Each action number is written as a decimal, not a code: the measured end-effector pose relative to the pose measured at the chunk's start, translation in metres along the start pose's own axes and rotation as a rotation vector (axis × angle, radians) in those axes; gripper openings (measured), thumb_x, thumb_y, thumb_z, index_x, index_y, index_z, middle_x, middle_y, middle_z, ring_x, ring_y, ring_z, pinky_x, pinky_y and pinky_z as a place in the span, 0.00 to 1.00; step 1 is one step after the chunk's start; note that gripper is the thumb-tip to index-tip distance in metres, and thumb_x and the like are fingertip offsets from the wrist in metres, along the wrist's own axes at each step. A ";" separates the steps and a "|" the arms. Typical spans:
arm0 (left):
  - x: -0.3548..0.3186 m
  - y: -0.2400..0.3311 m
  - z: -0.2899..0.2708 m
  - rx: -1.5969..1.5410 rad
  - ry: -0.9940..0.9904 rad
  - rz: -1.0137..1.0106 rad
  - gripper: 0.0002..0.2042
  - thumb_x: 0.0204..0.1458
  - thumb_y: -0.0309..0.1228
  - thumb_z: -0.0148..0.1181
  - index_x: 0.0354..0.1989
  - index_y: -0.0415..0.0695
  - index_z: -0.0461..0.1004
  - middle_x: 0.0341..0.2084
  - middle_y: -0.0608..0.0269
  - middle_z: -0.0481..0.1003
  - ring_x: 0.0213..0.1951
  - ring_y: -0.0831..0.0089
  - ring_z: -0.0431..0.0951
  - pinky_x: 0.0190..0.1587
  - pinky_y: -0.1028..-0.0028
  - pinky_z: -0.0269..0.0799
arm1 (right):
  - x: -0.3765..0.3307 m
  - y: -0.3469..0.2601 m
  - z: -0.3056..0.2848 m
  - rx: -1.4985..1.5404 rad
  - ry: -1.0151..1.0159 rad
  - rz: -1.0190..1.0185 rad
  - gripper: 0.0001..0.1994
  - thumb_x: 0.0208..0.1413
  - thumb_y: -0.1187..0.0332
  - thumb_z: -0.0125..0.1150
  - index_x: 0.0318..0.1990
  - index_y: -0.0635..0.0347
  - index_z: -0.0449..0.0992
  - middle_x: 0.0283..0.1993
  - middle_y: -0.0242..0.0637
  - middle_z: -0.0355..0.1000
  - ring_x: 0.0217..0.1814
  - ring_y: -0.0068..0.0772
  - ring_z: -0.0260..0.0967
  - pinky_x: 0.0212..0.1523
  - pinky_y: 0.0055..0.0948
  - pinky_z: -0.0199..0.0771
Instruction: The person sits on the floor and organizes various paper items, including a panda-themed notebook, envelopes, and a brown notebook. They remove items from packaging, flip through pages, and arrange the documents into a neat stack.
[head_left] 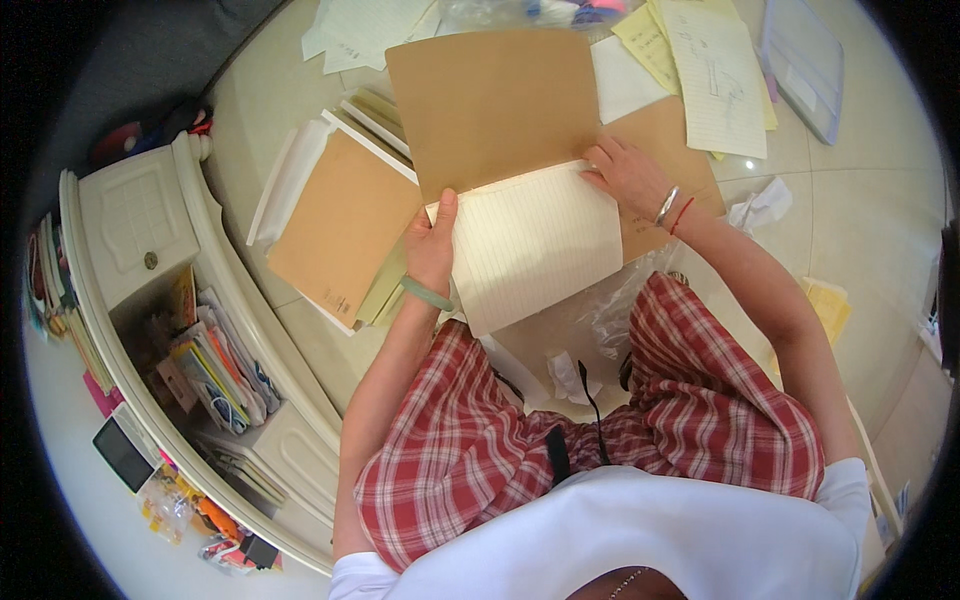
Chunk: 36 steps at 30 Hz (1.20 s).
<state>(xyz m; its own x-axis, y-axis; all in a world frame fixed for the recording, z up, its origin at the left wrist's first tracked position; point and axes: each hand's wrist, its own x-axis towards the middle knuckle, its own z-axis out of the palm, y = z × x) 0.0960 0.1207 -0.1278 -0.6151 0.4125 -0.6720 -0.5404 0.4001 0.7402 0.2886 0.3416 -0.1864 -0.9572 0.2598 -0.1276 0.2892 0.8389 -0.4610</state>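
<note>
A notepad with cream lined pages (540,250) lies open above my lap, its brown cover (490,110) folded back away from me. My left hand (432,245) grips the left edge near the fold, thumb on top and fingers hidden underneath. At the upper right corner of the pages, my right hand (628,175) has its fingers bent against the edge by the fold; the fingertips are partly hidden. To the left lies a brown-covered notepad (345,230) on a stack of others. Under my right wrist is another brown cover (660,150).
Loose lined sheets (715,85) and a clear plastic case (805,70) lie at the far right. Crumpled paper (760,205) is on the tiled floor. A white cabinet (140,225) with books and papers stands at the left. Clear plastic wrap (620,310) lies between my knees.
</note>
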 end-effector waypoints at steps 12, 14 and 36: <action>-0.011 0.006 0.009 0.011 -0.048 0.100 0.12 0.59 0.36 0.55 0.42 0.38 0.75 0.34 0.65 0.77 0.34 0.82 0.74 0.37 0.79 0.70 | 0.006 0.006 0.017 -0.107 -0.007 -0.099 0.05 0.52 0.71 0.49 0.36 0.59 0.66 0.39 0.39 0.63 0.42 0.40 0.67 0.40 0.35 0.73; -0.009 0.003 0.007 -0.026 -0.064 0.104 0.12 0.59 0.36 0.55 0.41 0.38 0.75 0.33 0.65 0.77 0.33 0.82 0.74 0.37 0.79 0.70 | 0.005 0.006 0.017 0.005 -0.015 -0.037 0.05 0.52 0.71 0.49 0.37 0.59 0.66 0.39 0.40 0.63 0.41 0.42 0.67 0.40 0.35 0.73; -0.037 0.003 0.020 0.160 -0.055 0.334 0.15 0.53 0.30 0.62 0.47 0.36 0.73 0.34 0.59 0.79 0.36 0.81 0.75 0.42 0.79 0.70 | 0.008 0.013 -0.009 -0.126 -0.264 -0.178 0.07 0.54 0.72 0.48 0.38 0.64 0.67 0.39 0.46 0.68 0.39 0.45 0.72 0.35 0.36 0.76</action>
<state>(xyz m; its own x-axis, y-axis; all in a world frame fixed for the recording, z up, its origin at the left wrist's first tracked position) 0.1286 0.1235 -0.1010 -0.7079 0.5838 -0.3976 -0.2159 0.3571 0.9088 0.2846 0.3591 -0.1855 -0.9582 -0.0153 -0.2857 0.1007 0.9167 -0.3867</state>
